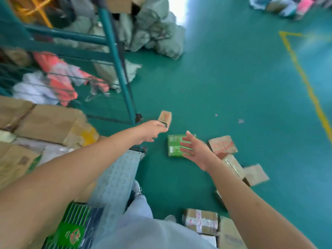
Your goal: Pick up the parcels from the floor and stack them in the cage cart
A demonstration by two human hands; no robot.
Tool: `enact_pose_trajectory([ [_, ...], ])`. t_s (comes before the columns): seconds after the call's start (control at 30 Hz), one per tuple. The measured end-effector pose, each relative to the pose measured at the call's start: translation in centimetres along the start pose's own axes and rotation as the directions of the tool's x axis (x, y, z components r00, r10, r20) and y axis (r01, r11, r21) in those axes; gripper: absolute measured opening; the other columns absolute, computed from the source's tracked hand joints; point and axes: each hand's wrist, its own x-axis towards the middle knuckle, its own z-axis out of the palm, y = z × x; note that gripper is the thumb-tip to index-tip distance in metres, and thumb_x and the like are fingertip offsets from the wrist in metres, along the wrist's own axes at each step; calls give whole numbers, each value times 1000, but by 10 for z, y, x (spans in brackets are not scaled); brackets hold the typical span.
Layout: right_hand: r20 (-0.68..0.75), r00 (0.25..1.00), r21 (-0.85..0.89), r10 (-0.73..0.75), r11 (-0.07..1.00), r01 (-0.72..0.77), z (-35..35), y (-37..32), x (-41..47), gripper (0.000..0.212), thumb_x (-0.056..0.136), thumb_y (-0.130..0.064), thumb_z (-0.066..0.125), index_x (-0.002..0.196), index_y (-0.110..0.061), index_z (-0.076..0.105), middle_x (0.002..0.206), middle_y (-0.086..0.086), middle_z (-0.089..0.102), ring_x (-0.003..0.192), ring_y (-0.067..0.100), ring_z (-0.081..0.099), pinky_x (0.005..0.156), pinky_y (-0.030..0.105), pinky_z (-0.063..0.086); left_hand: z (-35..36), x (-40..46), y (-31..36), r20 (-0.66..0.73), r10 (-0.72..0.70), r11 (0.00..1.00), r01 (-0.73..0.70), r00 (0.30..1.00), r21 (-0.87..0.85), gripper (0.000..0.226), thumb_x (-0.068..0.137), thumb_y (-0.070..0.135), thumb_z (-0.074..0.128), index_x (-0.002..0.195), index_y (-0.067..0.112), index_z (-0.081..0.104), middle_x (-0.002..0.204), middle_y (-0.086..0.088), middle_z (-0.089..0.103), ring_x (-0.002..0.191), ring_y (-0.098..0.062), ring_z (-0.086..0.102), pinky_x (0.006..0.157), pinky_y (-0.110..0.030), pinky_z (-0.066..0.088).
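The left grip (pixel 152 130) is pinching a small brown parcel (pixel 165 117); the right grip (pixel 195 150), fingers apart, is hovering over the green parcel (pixel 174 145) and should clamp both edges firmly.

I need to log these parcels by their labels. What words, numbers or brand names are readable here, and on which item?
None can be read.
Green box on the floor: white print, too blurred.
Small brown box at the left hand: red marks, illegible.
Taped parcel at bottom: label blurred.
Green and dark carton: red emblem, no legible words.
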Motion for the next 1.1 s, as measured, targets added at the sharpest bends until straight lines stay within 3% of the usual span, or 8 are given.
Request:
enact_pose_trajectory([
  [0.2,-202,979,207,-8,977,50,-107,32,-34,49,103,-56,50,132,-17,57,136,7,63,126,26,60,100,38,51,80,22,67,181,55,989,-79,982,126,43,101,43,60,140,26,55,142,4,53,123,-21,57,101,-35,50],
  [0.33,-291,955,303,53,952,40,-146,49,-44,48,103,-56,51,130,-16,58,131,5,65,118,22,63,95,36,51,120,40,105,287,73,969,-135,955,205,46,102,41,59,144,23,52,144,3,51,124,-21,56,108,-39,49],
  [0.53,-419,894,431,159,901,43,-193,53,-30,47,103,-55,51,128,-16,61,125,5,68,118,24,64,101,39,52,165,93,157,428,63,935,-204,902,291,47,103,41,58,146,22,50,150,1,49,126,-22,55,104,-37,49],
  [0.67,-497,843,481,207,874,69,-227,43,-13,49,105,-52,50,134,-13,58,125,6,67,118,25,63,103,40,51,188,139,197,501,26,911,-226,865,344,42,104,39,57,142,23,51,151,0,47,126,-23,53,110,-41,47],
  [0.97,-605,729,574,321,810,120,-293,22,30,48,103,-55,51,127,-15,62,124,6,69,115,24,65,103,41,52,231,233,280,596,-1,810,-349,803,471,50,104,41,56,149,22,47,146,-1,52,118,-20,56,105,-38,49],
  [1.1,-599,700,624,390,775,102,-311,22,49,49,105,-53,48,133,-15,59,128,6,67,120,25,62,107,43,51,253,268,296,608,-35,768,-368,793,525,53,104,40,56,152,21,43,151,-3,49,121,-20,55,109,-41,47],
])
